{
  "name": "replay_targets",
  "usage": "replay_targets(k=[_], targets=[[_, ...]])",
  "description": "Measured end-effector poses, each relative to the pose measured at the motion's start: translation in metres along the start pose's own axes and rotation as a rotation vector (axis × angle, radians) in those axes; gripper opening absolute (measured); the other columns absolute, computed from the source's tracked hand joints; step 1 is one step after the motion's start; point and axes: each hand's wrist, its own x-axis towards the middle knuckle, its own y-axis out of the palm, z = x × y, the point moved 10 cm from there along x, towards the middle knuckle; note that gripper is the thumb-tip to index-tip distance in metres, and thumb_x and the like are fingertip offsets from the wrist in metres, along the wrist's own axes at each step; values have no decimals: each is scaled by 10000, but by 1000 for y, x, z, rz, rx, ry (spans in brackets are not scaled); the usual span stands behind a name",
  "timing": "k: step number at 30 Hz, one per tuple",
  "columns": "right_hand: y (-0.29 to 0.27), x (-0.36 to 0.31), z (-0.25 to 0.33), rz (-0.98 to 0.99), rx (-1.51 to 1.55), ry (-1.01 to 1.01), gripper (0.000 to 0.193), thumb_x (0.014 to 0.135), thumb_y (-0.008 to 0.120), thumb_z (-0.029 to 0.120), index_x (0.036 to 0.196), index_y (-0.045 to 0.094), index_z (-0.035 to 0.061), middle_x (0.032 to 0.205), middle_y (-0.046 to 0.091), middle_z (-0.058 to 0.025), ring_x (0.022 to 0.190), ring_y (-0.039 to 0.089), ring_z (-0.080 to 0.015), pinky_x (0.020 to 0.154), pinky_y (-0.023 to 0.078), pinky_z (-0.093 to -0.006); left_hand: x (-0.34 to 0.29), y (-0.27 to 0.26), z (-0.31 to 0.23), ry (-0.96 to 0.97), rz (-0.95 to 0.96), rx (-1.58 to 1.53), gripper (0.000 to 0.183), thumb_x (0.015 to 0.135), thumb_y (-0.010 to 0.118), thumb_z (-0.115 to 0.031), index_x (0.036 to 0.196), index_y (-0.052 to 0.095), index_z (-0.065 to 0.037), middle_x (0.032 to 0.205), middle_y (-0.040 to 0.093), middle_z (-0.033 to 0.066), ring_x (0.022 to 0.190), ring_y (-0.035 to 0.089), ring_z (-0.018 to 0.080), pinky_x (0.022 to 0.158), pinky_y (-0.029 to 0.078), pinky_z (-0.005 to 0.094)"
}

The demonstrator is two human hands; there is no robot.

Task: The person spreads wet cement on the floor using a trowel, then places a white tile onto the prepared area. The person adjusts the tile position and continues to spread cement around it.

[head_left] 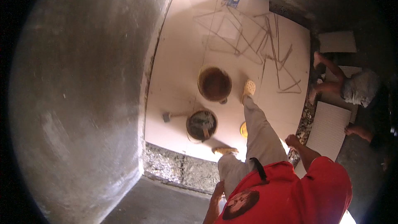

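Note:
My left hand (219, 188) hangs low beside my left thigh; its fingers are too unclear to read. Out to the right of my leg, my right hand (292, 141) is closed in a loose fist, and no object shows in it. Both feet, in yellow clogs (249, 87), are on the pale tiled floor (176, 62). Left of my legs stands a bucket (188, 132) of grey mortar, with a tool's handle (206, 132) sticking out. Just beyond is a second bucket (200, 79) with brown contents. A mallet (167, 117) lies left of the mortar bucket.
A yellow round object (243, 130) is partly behind my leg. Dark smeared lines (242, 37) mark the far tiles. A bare grey wall (87, 91) rises at left. At right, another person (360, 87) is beside loose tiles (329, 124) and a rubble-filled gap (307, 118).

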Motion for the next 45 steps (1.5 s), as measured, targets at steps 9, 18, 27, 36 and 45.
replay_targets(k=[9, 18, 27, 36, 45], targets=[[-298, 86, 71, -80, 1136, -178, 318, 979, 630, 285, 1160, 621, 24, 979, 681, -113, 785, 689, -238, 670, 572, -382, 71, 84, -298, 136, -13, 110, 426, 1059, 467, -438, 1272, 647, -116, 1241, 650, 82, 1174, 623, 243, 914, 524, 398], [-465, 148, 55, -205, 1194, -108, 370, 998, 580, 314, 1222, 589, 20, 1031, 659, -130, 808, 696, -258, 635, 587, -396, 101, 127, -517, 254, -121, -48, 389, 1024, 566, -412, 1212, 601, -73, 1069, 670, 54, 944, 664, 175, 792, 561, 352], [-407, 200, 13, 88, 1408, 417, 413, 963, 601, 278, 1286, 538, 28, 1048, 642, -164, 799, 697, -326, 593, 597, -436, 161, 151, -670, 139, -90, 214, 332, 1008, 602, -420, 1060, 629, -94, 922, 659, 44, 787, 647, 170, 629, 541, 336], [-660, 291, 137, -120, 1696, 76, 315, 981, 578, 282, 1168, 598, 30, 973, 670, -103, 730, 696, -227, 601, 600, -365, 229, 171, -1166, 392, -247, -57, 326, 1025, 554, -396, 1101, 614, -86, 945, 650, 53, 853, 640, 179, 683, 529, 342], [-767, 344, 203, 22, 1703, 287, 256, 991, 569, 269, 1119, 612, 51, 991, 663, -118, 750, 678, -252, 638, 591, -403, 215, 330, -1477, 925, 11, 125, 350, 1017, 586, -388, 1181, 633, -83, 968, 650, 14, 885, 637, 133, 731, 532, 321]])
